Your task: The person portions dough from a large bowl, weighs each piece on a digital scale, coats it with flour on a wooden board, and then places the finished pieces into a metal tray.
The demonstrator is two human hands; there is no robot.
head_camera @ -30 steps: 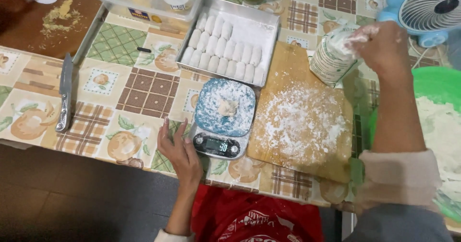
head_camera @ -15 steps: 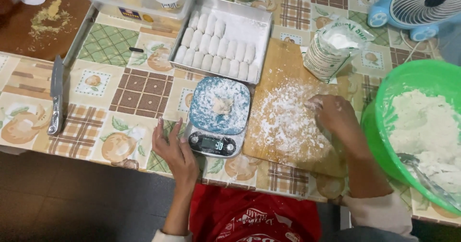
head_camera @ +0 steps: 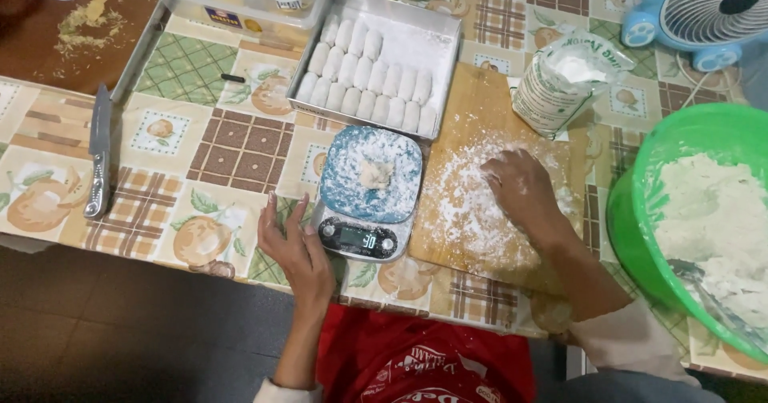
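While the right hand (head_camera: 520,191) rests palm-down on the floured cutting board (head_camera: 480,115), fingers loosely curled and close together on the flour, pinching nothing visible, the left hand (head_camera: 292,247) lies flat on the table edge just left of the scale, fingers slightly spread, holding nothing.

Head view, counts:
- 1 kitchen scale (head_camera: 360,239), blue top dusted with flour, display lit, between the two hands.
- 1 small dough lump (head_camera: 374,173) in the middle of the scale top.
- 1 metal tray (head_camera: 436,23) behind the scale with shaped white dough pieces (head_camera: 364,71) in two rows, roughly 17; exact count unclear, since they touch each other.
- 1 open flour bag (head_camera: 560,83) at the board's far right corner.
- 1 green bowl (head_camera: 640,203) at right, filled with pale dough; a utensil handle pokes out low.
- 1 knife (head_camera: 98,159) far left, well apart from both hands.
- 1 clear plastic box (head_camera: 240,11) at top.
- 1 blue fan (head_camera: 704,11) top right.

Surface: table under a checked cloth with fruit print (head_camera: 224,147); bare brown wood with crumbs top left. Dark floor below the table edge. Person wears red.
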